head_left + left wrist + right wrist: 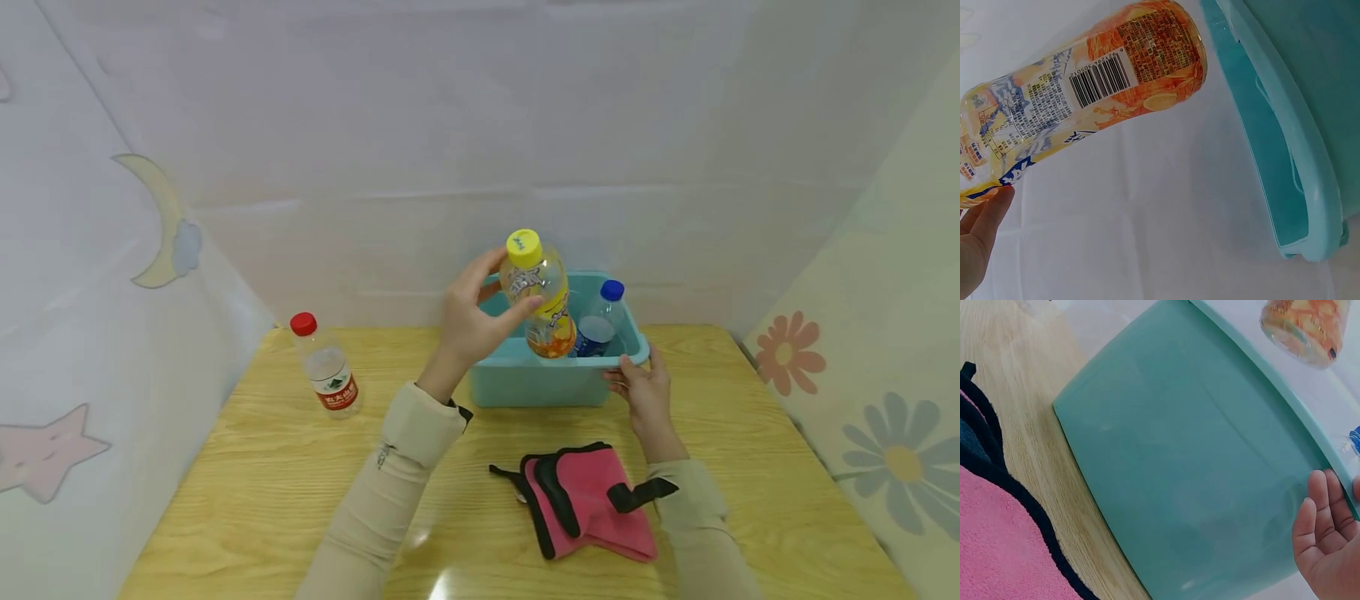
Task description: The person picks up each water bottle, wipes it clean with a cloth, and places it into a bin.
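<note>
My left hand (468, 321) grips a clear plastic drink bottle (551, 304) with a yellow cap and a yellow-orange label. The bottle tilts over the teal plastic bin (536, 385), its base overlapping the bin's opening in the head view. In the left wrist view the label's barcode (1102, 78) shows, and the bin's rim (1297, 137) lies off to the right. My right hand (645, 396) holds the bin's front right corner, thumb at the rim and fingers (1319, 497) under it. Inside the bin leans a blue-capped bottle (598, 323).
A red-capped water bottle (328, 375) stands on the wooden table (247, 492) to the left. A folded pink cloth (600, 504) with black edging lies in front of the bin, beside my right forearm. White sheeting (375, 150) rises right behind the table.
</note>
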{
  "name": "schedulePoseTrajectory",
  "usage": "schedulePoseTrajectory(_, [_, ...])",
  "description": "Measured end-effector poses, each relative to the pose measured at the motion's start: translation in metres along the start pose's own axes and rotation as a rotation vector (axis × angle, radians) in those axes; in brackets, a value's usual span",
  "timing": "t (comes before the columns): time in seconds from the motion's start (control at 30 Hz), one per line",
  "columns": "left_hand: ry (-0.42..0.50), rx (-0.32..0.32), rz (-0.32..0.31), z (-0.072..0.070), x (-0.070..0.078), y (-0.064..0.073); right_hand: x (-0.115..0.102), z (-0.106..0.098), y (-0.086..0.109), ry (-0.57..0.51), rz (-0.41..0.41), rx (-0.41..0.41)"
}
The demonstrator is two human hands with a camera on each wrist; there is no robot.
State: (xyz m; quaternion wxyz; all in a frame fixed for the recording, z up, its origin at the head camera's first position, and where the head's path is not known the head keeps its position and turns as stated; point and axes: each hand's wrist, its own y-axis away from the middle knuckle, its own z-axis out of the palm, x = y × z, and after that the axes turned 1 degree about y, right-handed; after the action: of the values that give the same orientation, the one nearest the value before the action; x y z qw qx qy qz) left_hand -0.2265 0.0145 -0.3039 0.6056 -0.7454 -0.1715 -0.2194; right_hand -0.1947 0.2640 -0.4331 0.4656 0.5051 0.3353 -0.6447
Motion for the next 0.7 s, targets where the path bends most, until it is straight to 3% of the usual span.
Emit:
schedulePoseTrajectory(0.2, [-0.067, -0.025, -0.078, 0.004, -0.004, -0.014, -0.001, 0.001, 0.002, -0.003, 0.002, 0.001])
schedulePoseTrajectory(0.4, [-0.094, -0.103, -0.165, 0.008, -0.007, -0.031, -0.001, 0.002, 0.004, 0.006, -0.015, -0.005])
schedulePoseTrajectory(0.57, [-0.138, -0.194, -0.227, 0.013, -0.019, -0.045, 0.002, 0.001, 0.005, 0.022, -0.021, -0.002])
schedulePoseTrajectory(0.7, [-0.228, -0.311, -0.295, 0.014, -0.028, -0.056, 0.003, 0.002, 0.005, 0.027, -0.031, -0.009])
